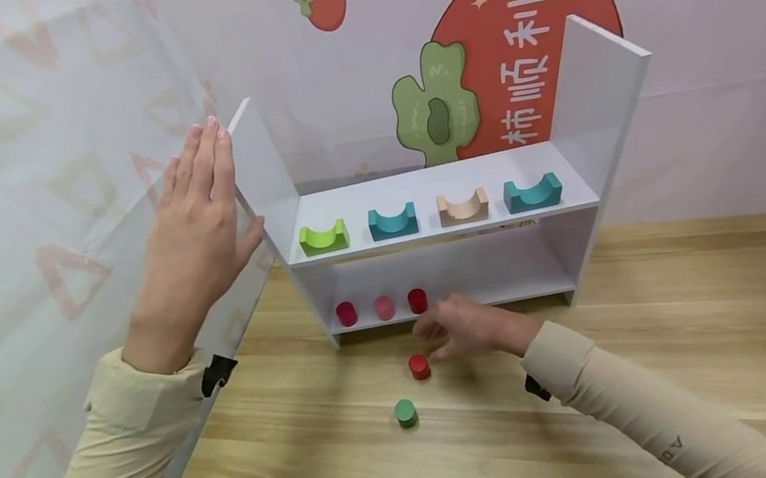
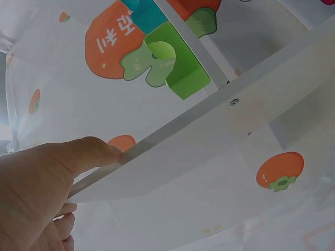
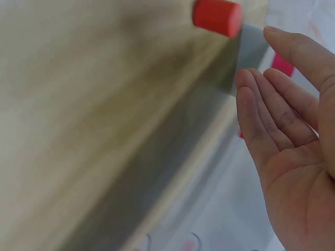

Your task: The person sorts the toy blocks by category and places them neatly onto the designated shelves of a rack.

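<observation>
My left hand (image 1: pixel 192 190) grips the left side panel (image 2: pixel 172 141) of a small white two-tier shelf (image 1: pixel 436 238). Its thumb (image 2: pixel 97 154) lies on the panel's edge, and the long fingers are along the outer side. In front of the lower tier my right hand (image 1: pixel 464 325) hovers with parted, slightly bent fingers and a bare palm (image 3: pixel 296 172). Just beside its fingertips a red cylinder (image 1: pixel 419 366) stands on the table. Nearer to me is a green cylinder (image 1: pixel 405 414). A magenta (image 1: pixel 346 314), a pink (image 1: pixel 383 307) and a dark red cylinder (image 1: pixel 418 300) line the lower tier.
Along the upper tier sit a lime green arch block (image 1: pixel 324 238), two teal arch blocks (image 1: pixel 393 223) and a beige one (image 1: pixel 463 208), hollows up. The right side panel (image 1: pixel 594 93) rises tall. Patterned cloth (image 1: pixel 715 132) hangs behind the wooden table (image 1: pixel 708 320).
</observation>
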{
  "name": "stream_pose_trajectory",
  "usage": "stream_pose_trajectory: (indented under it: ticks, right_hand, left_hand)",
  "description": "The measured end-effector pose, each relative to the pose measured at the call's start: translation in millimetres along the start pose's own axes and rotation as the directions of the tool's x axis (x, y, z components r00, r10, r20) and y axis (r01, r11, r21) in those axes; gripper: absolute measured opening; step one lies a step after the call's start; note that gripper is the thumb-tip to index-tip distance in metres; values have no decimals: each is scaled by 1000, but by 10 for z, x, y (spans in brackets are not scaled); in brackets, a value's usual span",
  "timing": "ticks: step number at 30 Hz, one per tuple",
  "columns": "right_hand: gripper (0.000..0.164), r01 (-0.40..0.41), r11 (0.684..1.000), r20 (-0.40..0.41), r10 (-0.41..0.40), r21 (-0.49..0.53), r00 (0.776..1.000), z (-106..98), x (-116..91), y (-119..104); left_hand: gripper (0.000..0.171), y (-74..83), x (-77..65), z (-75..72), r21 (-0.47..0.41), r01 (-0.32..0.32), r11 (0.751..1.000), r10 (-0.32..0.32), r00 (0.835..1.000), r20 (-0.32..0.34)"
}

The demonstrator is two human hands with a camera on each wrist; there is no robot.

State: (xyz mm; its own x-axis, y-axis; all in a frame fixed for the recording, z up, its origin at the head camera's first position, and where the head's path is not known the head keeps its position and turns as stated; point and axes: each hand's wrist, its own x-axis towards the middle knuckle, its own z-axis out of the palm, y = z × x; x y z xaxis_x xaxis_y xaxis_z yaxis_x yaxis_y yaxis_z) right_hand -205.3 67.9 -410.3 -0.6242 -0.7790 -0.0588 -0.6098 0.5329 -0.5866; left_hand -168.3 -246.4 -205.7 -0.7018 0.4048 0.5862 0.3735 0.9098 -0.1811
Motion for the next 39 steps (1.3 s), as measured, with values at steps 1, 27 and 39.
stream_pose_trajectory:
  ticks: [1,27,39]
  right_hand:
    - [37,-8,1000,4,8,11,1000,37,4,9]
    - [28,-69,988,-20,72,136,997,415,80,166]
    - [24,-36,991,-42,41,132,998,291,-19,153]
  left_hand:
    - [100,-2,-3,0,0,1,1000,-1,1000,0]
    - [99,-7,-7,2,4,-6,1000,6,1000,-6]
    - [101,-7,-4,1,0,-2,1000,2,1000,-1]
